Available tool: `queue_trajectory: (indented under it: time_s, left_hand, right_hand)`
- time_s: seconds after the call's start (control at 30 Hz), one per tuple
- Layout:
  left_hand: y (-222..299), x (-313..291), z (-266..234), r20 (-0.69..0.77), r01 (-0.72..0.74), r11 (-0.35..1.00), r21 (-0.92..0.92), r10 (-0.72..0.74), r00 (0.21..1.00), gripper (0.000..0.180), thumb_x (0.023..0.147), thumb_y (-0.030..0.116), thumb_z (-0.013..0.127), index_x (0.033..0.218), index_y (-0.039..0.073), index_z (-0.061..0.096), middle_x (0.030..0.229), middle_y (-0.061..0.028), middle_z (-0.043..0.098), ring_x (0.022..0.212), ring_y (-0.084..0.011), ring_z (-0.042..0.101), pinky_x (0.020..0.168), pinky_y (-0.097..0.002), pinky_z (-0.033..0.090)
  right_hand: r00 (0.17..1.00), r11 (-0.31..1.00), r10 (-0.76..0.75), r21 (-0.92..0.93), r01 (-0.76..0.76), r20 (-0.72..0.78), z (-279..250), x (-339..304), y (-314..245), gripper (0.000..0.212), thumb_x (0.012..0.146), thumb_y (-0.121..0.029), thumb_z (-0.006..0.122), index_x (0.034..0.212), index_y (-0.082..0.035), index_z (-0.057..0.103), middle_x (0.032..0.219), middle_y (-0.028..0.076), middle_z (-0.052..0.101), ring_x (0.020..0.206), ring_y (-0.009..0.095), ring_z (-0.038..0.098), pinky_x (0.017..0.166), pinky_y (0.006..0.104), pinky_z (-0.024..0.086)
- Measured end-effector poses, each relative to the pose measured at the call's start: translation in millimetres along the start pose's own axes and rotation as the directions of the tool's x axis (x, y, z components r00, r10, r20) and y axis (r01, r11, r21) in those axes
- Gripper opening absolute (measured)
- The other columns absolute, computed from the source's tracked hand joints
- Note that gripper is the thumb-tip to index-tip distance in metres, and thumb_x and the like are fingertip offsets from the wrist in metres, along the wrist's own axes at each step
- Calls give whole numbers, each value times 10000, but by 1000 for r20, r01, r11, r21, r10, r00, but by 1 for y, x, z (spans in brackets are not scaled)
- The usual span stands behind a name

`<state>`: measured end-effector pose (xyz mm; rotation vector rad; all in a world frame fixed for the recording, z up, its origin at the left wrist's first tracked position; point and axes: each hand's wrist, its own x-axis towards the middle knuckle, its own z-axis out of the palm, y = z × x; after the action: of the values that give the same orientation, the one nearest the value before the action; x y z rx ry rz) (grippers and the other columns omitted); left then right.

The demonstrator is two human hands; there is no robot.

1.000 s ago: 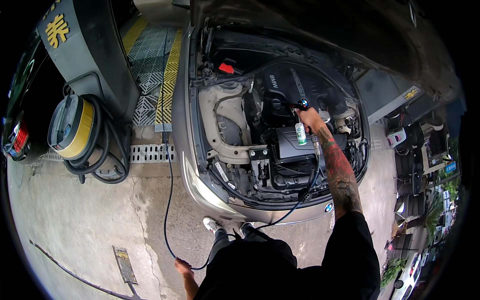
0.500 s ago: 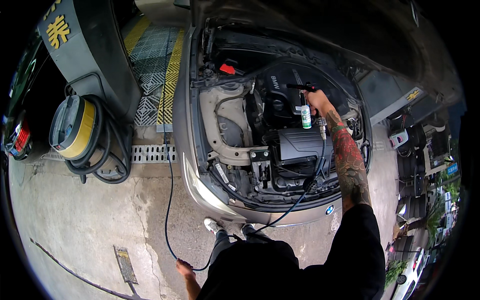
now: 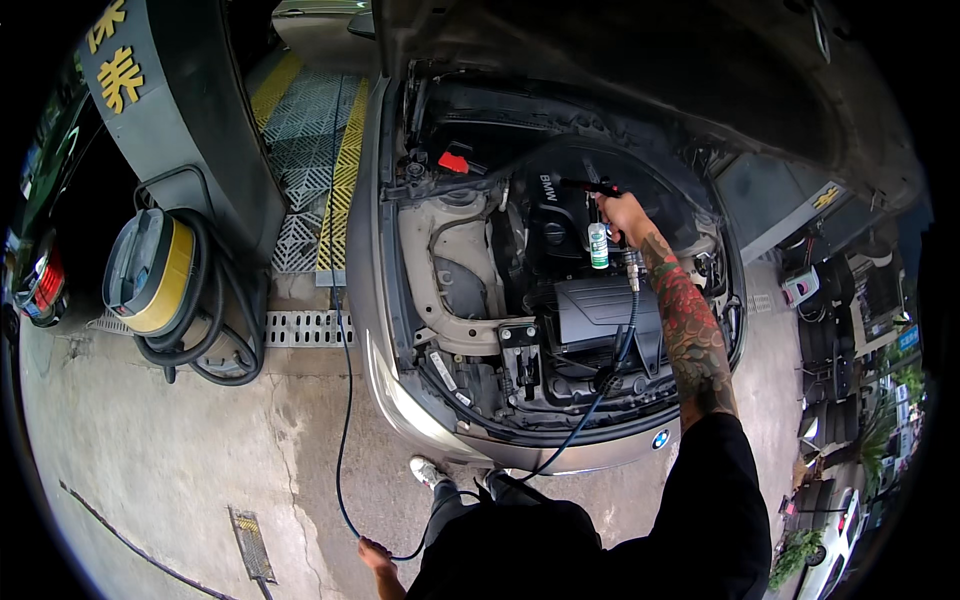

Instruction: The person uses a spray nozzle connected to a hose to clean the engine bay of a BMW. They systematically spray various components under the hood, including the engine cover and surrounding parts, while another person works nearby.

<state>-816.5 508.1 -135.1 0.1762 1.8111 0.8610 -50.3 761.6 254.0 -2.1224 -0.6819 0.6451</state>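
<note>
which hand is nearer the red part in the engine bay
Right. The right hand is over the engine, to the right of the red part; the left hand is farther off, in front of the car, holding the hose.

The floor (image 3: 200,440) is softly lit, the hood (image 3: 740,90) deep in shadow, and fisheye distortion bends the edges.

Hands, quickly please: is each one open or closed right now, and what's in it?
Left hand: closed, holding the blue hose.
Right hand: closed, holding a spray gun with a white-and-green bottle below.
</note>
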Motion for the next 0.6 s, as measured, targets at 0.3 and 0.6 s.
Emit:
queue_trajectory:
  time_s: [0.3, 0.6]
  left_hand:
    - [-37, -6, 17, 47, -67, 997, 50, 64, 997, 343, 967, 393, 438, 706, 189, 348, 502, 38, 315, 392, -102, 303, 361, -292, 236]
    - [-63, -20, 48, 18, -108, 972, 207, 107, 994, 305, 971, 422, 449, 868, 139, 401, 651, -34, 423, 522, -150, 389, 465, -341, 324]
  right_hand:
    - [1000, 995, 14, 98, -15, 13, -21, 44, 3, 338, 958, -277, 562, 729, -32, 524, 593, 46, 478, 367, 151, 404, 347, 322, 336]
    - [996, 960, 87, 269, -76, -30, -76, 93, 24, 314, 963, -283, 576, 737, -80, 497, 597, 18, 460, 411, 131, 386, 369, 317, 323]
